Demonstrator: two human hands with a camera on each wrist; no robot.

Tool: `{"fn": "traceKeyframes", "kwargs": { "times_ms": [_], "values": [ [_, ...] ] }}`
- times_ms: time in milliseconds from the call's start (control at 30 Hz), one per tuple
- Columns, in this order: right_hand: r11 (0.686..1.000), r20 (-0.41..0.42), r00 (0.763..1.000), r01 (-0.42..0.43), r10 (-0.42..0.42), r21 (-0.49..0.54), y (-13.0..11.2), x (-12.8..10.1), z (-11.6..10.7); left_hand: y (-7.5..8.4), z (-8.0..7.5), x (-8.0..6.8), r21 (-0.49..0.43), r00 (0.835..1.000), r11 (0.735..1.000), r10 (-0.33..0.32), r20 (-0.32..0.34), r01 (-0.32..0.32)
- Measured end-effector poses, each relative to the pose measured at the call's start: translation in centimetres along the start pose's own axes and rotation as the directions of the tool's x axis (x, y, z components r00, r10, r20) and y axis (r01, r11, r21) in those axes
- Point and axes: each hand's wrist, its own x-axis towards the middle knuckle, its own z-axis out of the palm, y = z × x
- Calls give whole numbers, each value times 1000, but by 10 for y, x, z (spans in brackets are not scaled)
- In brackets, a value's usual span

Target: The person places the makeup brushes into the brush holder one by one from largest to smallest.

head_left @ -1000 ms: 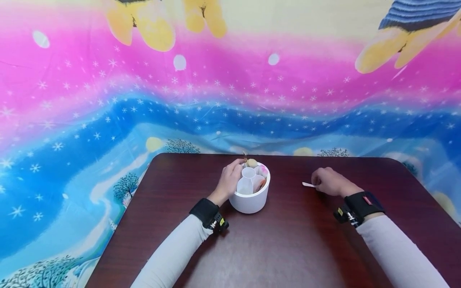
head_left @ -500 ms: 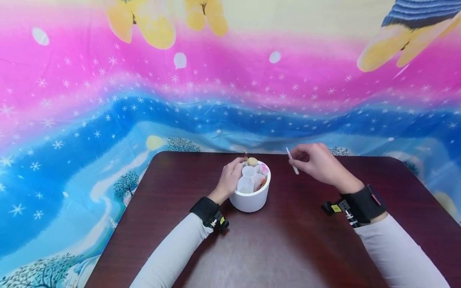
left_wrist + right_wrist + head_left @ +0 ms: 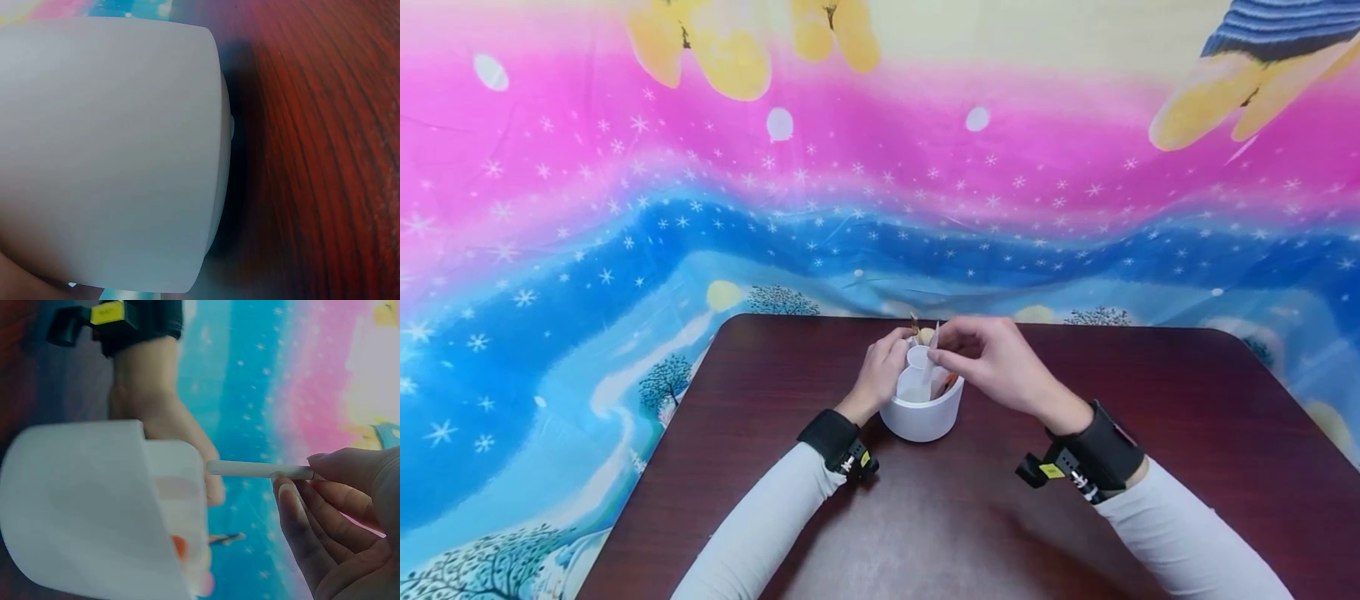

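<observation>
A white round organizer (image 3: 920, 423) with inner compartments stands on the table. My left hand (image 3: 880, 373) holds its left side, fingers at the far rim; the organizer's smooth wall (image 3: 112, 150) fills much of the left wrist view. Over the organizer's right part, my right hand (image 3: 996, 358) pinches a slim white stick (image 3: 256, 469) between thumb and fingers. The stick's rounded end points down toward the compartments, and in the right wrist view it is apart from the rim. A beige rounded piece (image 3: 927, 335) and an orange item (image 3: 951, 382) sit in the organizer.
The dark brown wooden table (image 3: 760, 517) has rounded far corners. Behind it hangs a printed cloth (image 3: 880, 183) in pink and blue, reaching down to the table's far edge. A camera is strapped to each wrist.
My right hand has lifted the white stick off the right of the table, turned it upright and carried it left over the organizer. The left hand has stayed in place.
</observation>
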Motion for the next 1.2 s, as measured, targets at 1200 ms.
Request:
{"fn": "traceKeyframes", "kwargs": {
  "times_ms": [1200],
  "values": [
    [947, -373, 926, -173, 62, -272, 38, -35, -34, 5, -22, 22, 34, 989, 999, 14, 145, -19]
  ]
}}
